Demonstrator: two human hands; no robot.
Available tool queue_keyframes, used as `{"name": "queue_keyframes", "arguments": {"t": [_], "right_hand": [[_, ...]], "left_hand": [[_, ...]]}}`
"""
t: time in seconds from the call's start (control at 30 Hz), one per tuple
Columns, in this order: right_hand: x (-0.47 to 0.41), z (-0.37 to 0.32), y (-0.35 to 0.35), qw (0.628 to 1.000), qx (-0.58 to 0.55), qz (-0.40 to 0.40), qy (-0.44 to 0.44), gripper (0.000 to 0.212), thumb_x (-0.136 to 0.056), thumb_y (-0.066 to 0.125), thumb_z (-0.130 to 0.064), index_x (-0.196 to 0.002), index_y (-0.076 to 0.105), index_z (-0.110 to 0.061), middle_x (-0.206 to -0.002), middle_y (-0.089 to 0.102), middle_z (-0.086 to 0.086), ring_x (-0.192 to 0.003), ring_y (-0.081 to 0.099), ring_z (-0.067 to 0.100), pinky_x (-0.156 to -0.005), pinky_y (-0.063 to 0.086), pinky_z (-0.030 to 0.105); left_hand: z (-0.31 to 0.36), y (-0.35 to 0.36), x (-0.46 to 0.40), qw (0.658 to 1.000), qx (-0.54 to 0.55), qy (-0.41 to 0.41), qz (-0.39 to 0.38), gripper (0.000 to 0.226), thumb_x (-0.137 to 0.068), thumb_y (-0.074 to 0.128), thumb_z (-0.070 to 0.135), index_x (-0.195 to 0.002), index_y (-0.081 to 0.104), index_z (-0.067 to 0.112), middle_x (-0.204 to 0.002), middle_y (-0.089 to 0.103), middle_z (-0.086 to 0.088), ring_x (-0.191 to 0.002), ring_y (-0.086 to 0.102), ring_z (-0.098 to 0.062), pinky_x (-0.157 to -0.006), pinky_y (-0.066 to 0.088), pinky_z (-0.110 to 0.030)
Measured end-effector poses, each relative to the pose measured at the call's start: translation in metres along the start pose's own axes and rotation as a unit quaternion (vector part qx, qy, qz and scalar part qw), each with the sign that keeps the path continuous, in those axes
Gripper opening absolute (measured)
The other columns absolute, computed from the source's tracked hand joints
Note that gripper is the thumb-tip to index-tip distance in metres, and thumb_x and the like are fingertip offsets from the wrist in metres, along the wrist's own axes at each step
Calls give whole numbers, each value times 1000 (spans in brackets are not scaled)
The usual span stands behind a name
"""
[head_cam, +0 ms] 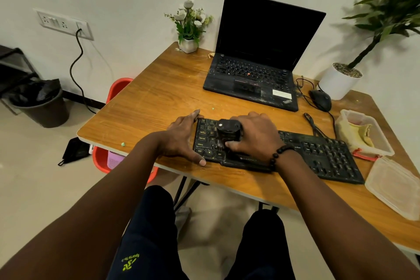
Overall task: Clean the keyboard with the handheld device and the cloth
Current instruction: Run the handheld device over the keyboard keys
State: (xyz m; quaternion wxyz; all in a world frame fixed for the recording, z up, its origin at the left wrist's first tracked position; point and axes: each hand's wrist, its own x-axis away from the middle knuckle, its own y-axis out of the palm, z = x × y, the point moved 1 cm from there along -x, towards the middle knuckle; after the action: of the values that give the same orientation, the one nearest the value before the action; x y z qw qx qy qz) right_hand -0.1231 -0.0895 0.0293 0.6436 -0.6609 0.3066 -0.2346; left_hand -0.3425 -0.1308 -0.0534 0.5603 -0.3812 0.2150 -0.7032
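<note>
On keyboard (329, 159) — device (227, 132), right grip (254, 134)

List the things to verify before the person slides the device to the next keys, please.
1. Keyboard steadied: the left hand braces its left end, thumb at the front edge. Ok.
2. Grip on the handheld device: the right hand holds it with fingers curled round it. Ok.
3. Device on the keys: it stands on the left key block. Ok.
4. Device switched on: cannot tell.
5. Cloth within reach: it lies in the open plastic container, right of the keyboard. Ok.
6. Right half of the keyboard free: nothing lies on it. Ok.
</note>
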Motion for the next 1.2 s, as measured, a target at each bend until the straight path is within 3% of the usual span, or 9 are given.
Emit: {"name": "queue_keyframes", "arguments": {"t": [0.13,0.3,0.43,0.57,0.7,0.83,0.97,1.1,1.2], "right_hand": [[-2,-3,-4,992,-126,-14,2,37,-78,72,-43,-109,60,-27,-97,61,-12,-97,54,12,-87,44,31],[-11,-6,-4,997,72,27,-26,36,-81,63,-54,-107,57,-30,-98,63,-11,-88,42,12,-82,35,32],[-13,-10,-6,995,-84,-34,-31,41,-79,70,-47,-112,60,-26,-101,64,-9,-94,50,12,-84,40,30],[-19,-9,-5,995,97,11,-38,40,-80,63,-56,-109,58,-30,-100,64,-11,-92,44,14,-85,35,33],[-20,-18,-3,994,-101,-19,-42,41,-77,71,-48,-109,62,-25,-96,64,-8,-94,51,14,-81,38,30],[-23,-22,2,997,56,34,-47,38,-79,66,-54,-109,59,-32,-100,65,-13,-96,46,14,-85,34,33],[-22,-19,0,991,-133,-23,-20,43,-76,72,-46,-113,62,-26,-101,65,-8,-97,51,13,-88,41,33],[-21,-21,3,999,36,12,-34,40,-79,65,-55,-110,59,-32,-100,64,-13,-96,45,14,-83,32,33],[-24,-22,-3,998,-61,10,-16,43,-78,69,-50,-116,58,-33,-91,53,-20,-93,40,11,-84,32,31]], "left_hand": [[3,0,1,1000,-4,1,-1,162,-34,82,79,-155,-17,37,-164,5,-4,-150,7,-36,-120,17,-61],[1,0,1,1000,-4,0,2,162,-35,82,80,-155,-17,37,-164,5,-4,-151,6,-36,-119,17,-63],[1,0,0,1000,-8,3,-1,160,-37,83,78,-155,-18,37,-164,4,-5,-151,5,-36,-120,16,-62],[-1,1,-1,1000,-5,-3,1,162,-34,82,81,-154,-18,40,-164,6,-3,-151,6,-35,-119,17,-62],[-2,1,-2,1000,-16,0,3,161,-36,83,81,-154,-17,40,-165,4,-3,-152,3,-36,-120,16,-62],[0,2,0,1000,-12,-4,6,157,-44,89,70,-154,-19,38,-164,5,-3,-151,5,-36,-120,17,-61],[-1,1,-2,1000,-13,-2,2,159,-39,86,76,-154,-18,40,-164,4,-1,-151,4,-36,-119,19,-63],[0,1,-1,1000,-10,-2,3,160,-39,87,74,-154,-19,39,-164,4,-2,-151,5,-35,-119,18,-62],[0,1,-1,1000,-11,2,7,161,-35,83,80,-154,-17,40,-164,5,-1,-151,5,-35,-119,19,-63]]}}
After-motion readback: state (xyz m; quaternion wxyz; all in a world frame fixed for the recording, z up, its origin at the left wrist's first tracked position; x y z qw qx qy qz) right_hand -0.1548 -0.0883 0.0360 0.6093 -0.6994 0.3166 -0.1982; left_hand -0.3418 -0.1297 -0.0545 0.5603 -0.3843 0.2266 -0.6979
